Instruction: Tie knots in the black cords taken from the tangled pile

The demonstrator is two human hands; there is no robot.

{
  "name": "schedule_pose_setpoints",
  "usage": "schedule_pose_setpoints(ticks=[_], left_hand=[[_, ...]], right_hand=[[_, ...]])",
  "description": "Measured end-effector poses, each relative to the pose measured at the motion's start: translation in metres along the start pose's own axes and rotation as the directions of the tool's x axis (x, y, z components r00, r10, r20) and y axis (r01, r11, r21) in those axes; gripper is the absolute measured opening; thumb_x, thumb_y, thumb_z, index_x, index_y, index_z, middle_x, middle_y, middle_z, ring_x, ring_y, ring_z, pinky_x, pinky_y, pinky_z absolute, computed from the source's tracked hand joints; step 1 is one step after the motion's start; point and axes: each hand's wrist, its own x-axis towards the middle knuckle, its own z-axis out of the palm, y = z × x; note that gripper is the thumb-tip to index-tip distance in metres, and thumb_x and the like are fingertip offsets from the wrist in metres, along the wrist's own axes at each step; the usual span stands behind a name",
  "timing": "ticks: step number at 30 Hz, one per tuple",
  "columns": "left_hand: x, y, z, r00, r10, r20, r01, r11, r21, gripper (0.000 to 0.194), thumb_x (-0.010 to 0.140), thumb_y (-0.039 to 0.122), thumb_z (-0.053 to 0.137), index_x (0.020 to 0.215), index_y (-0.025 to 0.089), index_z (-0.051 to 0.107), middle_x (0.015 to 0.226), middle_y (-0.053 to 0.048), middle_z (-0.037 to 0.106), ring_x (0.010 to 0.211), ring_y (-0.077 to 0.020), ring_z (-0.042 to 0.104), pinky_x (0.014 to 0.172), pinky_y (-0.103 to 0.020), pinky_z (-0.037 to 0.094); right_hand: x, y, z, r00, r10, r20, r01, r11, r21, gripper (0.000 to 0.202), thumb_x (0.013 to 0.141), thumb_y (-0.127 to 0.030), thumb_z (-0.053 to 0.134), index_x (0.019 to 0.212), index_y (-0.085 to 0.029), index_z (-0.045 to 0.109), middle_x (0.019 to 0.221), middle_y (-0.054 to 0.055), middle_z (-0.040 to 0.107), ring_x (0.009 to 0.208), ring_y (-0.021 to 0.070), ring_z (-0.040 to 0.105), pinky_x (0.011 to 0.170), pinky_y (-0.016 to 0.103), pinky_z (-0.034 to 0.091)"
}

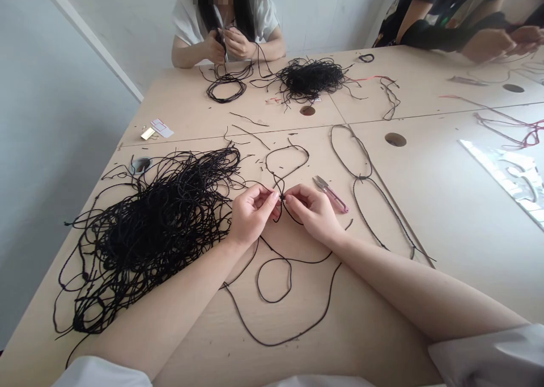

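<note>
Two bare hands, the left [254, 212] and the right [315, 212], pinch a black cord [282, 197] between thumbs and fingertips, nearly together above the tabletop [374, 313]. Pink-handled snips [332, 195] lie just beyond the right hand; farther off, a person [227, 33] holds cords too.

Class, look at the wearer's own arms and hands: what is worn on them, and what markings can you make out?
The left hand and right hand are ungloved, and both forearms are bare, with no watch, bracelet or marking visible. Loose, creased, whitish sleeves, left and right, show at the picture's lower edges. Some fingers are partly hidden, so rings cannot be fully ruled out.
</note>
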Motion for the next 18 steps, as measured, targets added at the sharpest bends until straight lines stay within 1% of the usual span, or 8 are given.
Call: schedule_pose_setpoints(ticks=[3,5,9,13,15,18], left_hand=[[-0.0007,-0.0026,-0.0001,1.000,0.027,-0.015,-0.027,0.999,0.034,0.016,0.084,0.033,0.066,0.082,0.017,0.064,0.071,-0.001,0.065,0.058,-0.0123,0.060,0.056,-0.025,0.051],[-0.0014,-0.0027,-0.0001,0.999,0.038,-0.006,-0.038,0.998,0.047,0.015,0.084,0.032,0.066,0.082,0.017,0.066,0.072,-0.002,0.066,0.059,-0.0127,0.061,0.057,-0.025,0.052],[-0.0028,-0.0011,0.0004,0.998,0.038,0.040,-0.040,0.998,0.057,0.017,0.085,0.033,0.065,0.082,0.016,0.069,0.073,-0.003,0.067,0.058,-0.0134,0.062,0.057,-0.026,0.053],[-0.0033,-0.0015,0.0008,0.999,0.024,0.024,-0.026,0.997,0.079,0.020,0.085,0.036,0.065,0.082,0.016,0.069,0.078,-0.005,0.070,0.057,-0.0135,0.063,0.056,-0.026,0.053],[-0.0027,-0.0019,0.0006,1.000,0.025,0.005,-0.025,0.997,0.077,0.020,0.085,0.036,0.065,0.083,0.016,0.068,0.076,-0.004,0.070,0.056,-0.0127,0.062,0.056,-0.025,0.052],[-0.0011,-0.0016,-0.0001,0.999,0.035,-0.024,-0.033,0.998,0.057,0.018,0.085,0.034,0.066,0.083,0.016,0.066,0.072,-0.003,0.069,0.057,-0.0116,0.061,0.056,-0.024,0.051]], right_hand=[[-0.0009,-0.0030,0.0005,1.000,-0.004,0.018,0.005,0.999,-0.041,0.019,0.089,-0.034,0.055,0.081,-0.018,0.060,0.067,-0.001,0.055,0.060,0.0113,0.048,0.053,0.025,0.037],[-0.0010,-0.0042,0.0006,1.000,-0.005,0.021,0.006,0.999,-0.052,0.018,0.088,-0.034,0.058,0.080,-0.018,0.060,0.066,-0.001,0.055,0.060,0.0112,0.047,0.052,0.025,0.036],[-0.0005,-0.0033,0.0007,1.000,0.004,0.017,-0.003,0.999,-0.053,0.018,0.087,-0.029,0.056,0.073,-0.018,0.058,0.063,-0.001,0.055,0.057,0.0107,0.045,0.051,0.024,0.034],[-0.0005,-0.0005,0.0013,1.000,0.009,-0.012,-0.010,0.996,-0.090,0.021,0.086,-0.025,0.054,0.067,-0.018,0.058,0.059,-0.002,0.051,0.055,0.0104,0.041,0.049,0.024,0.031],[-0.0005,-0.0003,0.0012,1.000,0.004,0.001,-0.003,0.997,-0.072,0.022,0.087,-0.025,0.052,0.068,-0.018,0.060,0.060,-0.001,0.052,0.057,0.0109,0.042,0.050,0.025,0.032],[0.0002,-0.0021,0.0000,0.999,-0.001,0.044,0.002,1.000,-0.002,0.025,0.090,-0.027,0.049,0.070,-0.017,0.061,0.064,0.000,0.054,0.060,0.0114,0.045,0.054,0.025,0.035]])
